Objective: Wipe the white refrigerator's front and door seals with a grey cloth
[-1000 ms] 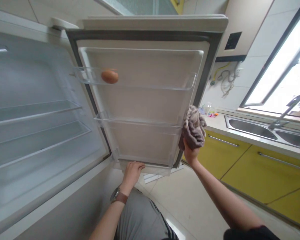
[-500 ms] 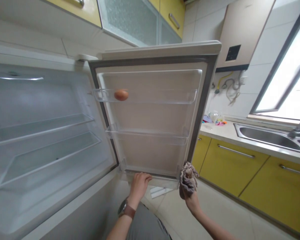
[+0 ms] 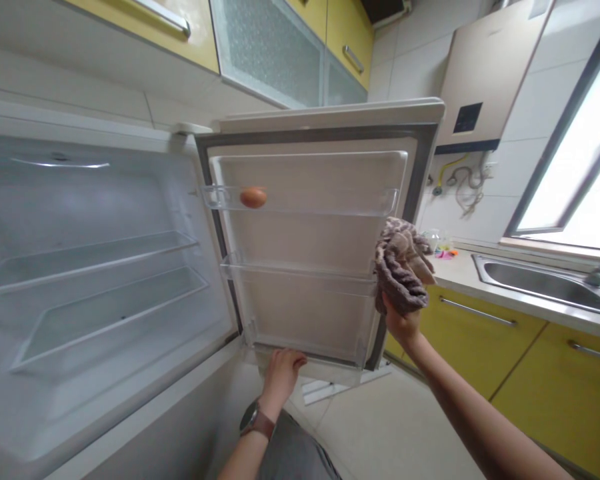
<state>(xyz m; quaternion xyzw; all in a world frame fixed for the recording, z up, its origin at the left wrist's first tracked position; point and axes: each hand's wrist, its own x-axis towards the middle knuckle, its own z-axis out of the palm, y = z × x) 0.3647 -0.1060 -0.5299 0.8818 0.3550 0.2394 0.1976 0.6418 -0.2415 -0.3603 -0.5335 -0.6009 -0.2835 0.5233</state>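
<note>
My right hand (image 3: 403, 327) is closed around a bunched grey-brown cloth (image 3: 403, 267), held against the outer edge of the open fridge door (image 3: 300, 243) at about the height of the middle shelf. The cloth covers most of its fingers. At the door's bottom, my left hand (image 3: 283, 373), with a watch on its wrist, curls its fingers over the rim of the clear lower door bin (image 3: 330, 367). A brown egg (image 3: 253, 197) lies towards the left in the top door bin (image 3: 325, 201). The middle bin (image 3: 305, 277) is transparent.
The fridge interior (image 3: 105, 207) with glass shelves stands open at left. Yellow upper cabinets (image 3: 155, 27) hang above the door. To the right are a counter with a steel sink (image 3: 545, 283), yellow drawers (image 3: 485, 340), a water heater (image 3: 480, 80) and a window.
My right hand has moved the cloth up along the door's outer edge, from the bottom corner to about mid-height. My left hand stays at the lower bin. The view has shifted slightly.
</note>
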